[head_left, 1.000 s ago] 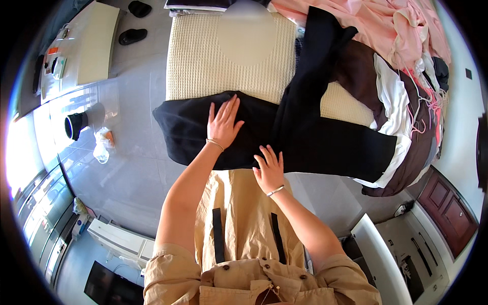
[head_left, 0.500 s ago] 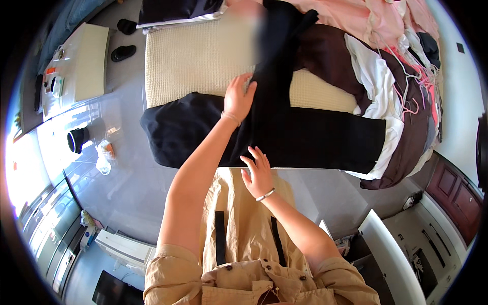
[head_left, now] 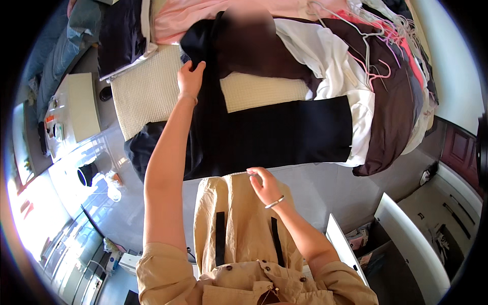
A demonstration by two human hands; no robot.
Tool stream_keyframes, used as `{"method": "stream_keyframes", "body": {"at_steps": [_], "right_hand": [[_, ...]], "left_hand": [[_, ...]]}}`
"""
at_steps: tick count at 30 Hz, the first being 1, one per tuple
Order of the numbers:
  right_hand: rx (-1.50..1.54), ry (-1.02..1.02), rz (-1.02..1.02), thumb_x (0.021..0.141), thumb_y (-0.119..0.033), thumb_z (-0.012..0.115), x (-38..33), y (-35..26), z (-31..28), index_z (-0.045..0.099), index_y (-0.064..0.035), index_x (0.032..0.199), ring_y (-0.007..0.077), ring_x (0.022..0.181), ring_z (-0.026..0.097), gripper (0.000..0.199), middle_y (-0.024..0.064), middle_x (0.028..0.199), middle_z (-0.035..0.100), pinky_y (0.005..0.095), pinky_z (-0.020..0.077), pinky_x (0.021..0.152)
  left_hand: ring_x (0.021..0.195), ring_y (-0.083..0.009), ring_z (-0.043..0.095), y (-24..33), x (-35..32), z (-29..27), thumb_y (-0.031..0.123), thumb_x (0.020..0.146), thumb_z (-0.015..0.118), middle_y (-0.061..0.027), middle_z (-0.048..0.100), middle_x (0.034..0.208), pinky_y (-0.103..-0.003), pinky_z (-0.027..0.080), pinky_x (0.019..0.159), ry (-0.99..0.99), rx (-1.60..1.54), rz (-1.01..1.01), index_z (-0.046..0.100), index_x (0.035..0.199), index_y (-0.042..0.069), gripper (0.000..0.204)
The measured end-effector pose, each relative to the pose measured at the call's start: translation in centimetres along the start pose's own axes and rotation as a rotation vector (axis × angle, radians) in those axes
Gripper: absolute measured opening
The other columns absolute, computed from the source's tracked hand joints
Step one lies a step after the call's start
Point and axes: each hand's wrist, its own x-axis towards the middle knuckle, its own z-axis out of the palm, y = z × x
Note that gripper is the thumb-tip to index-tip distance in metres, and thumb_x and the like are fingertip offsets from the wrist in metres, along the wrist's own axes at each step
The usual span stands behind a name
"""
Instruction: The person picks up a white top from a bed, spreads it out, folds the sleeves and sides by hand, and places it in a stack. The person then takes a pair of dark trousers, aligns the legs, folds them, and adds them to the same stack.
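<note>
A black garment (head_left: pixel 284 129) lies spread over the near side of the bed, one wide flat part reaching right and a narrower part running away from me. My left hand (head_left: pixel 190 80) is closed on the edge of that narrower part, beside a small dark label-like patch. At the left, a bunched black portion (head_left: pixel 140 147) lies partly behind my left forearm. My right hand (head_left: pixel 265 188) is at the front edge of the bed, fingers loosely stretched and apart, fingertips close to the garment's near edge. Whether they touch it, I cannot tell.
A cream waffle-textured mat (head_left: pixel 147 81) lies underneath. Dark brown clothing (head_left: pixel 389 122), a white garment (head_left: pixel 333 61) and several hangers (head_left: pixel 376 71) are piled at right. Pink fabric (head_left: pixel 188 18) and a dark cushion-like item (head_left: pixel 122 38) lie at the far side. An open white drawer (head_left: pixel 412 239) stands lower right.
The view has shifted. My left hand has moved farther out along the black garment and closed on its edge. My right hand has drawn back from the cloth to the bed's front edge.
</note>
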Motion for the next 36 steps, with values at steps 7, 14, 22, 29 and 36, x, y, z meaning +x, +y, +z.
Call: {"method": "stream_keyframes", "body": {"at_steps": [7,14,22,29,36], "right_hand": [[0.824,0.273,0.437,0.092,-0.022,0.051,1.3,2.0,-11.0,0.054,-0.0045,0.113,0.0182,0.105,0.058,0.027,0.0091,0.111,0.061,0.0288,0.0452,0.087],[1.281,0.347,0.425,0.094,-0.048,0.037,1.6,5.8,-18.4,0.035,-0.0054,0.136,0.0232,0.116,0.048,0.060,0.0109,0.131,0.047,0.0381,0.0366,0.098],[-0.162,0.548,-0.067,0.070,-0.010,0.068,2.2,4.7,-15.4,0.042,-0.0038,0.129,0.0260,0.107,0.049,0.065,0.0133,0.118,0.052,0.0362,0.0399,0.091],[-0.494,0.451,-0.223,0.063,-0.006,0.069,4.0,2.6,-13.2,0.055,-0.0125,0.116,0.0302,0.107,0.049,0.055,0.0111,0.118,0.051,0.0410,0.0398,0.087],[-0.764,0.347,-0.106,0.061,-0.004,0.069,3.9,5.8,-12.7,0.047,-0.0158,0.127,0.0289,0.120,0.044,0.071,0.0104,0.136,0.042,0.0418,0.0369,0.091]], "left_hand": [[0.059,-0.0321,0.055,8.4,-19.3,6.2,0.017,0.071,0.064,-0.0094,0.054,0.059,-0.041,0.045,0.056,-0.475,0.283,0.741,0.053,0.060,0.007,0.018],[0.114,-0.0295,0.049,-1.1,-29.4,15.1,0.020,0.074,0.062,-0.0143,0.055,0.114,-0.047,0.031,0.104,-0.809,0.376,0.921,0.061,0.089,0.010,0.019],[0.119,-0.0291,0.045,0.2,-30.3,15.5,0.015,0.074,0.060,-0.0134,0.051,0.122,-0.045,0.029,0.107,-0.789,0.480,0.853,0.061,0.100,0.008,0.027],[0.107,-0.0310,0.053,-2.2,-21.2,7.5,0.007,0.071,0.062,-0.0102,0.057,0.116,-0.042,0.041,0.092,-0.360,0.519,0.697,0.061,0.095,0.009,0.025],[0.105,-0.0241,0.052,-9.1,-13.1,-5.5,0.009,0.072,0.064,-0.0027,0.057,0.110,-0.039,0.041,0.089,-0.027,0.961,0.434,0.059,0.100,0.014,0.029]]}}
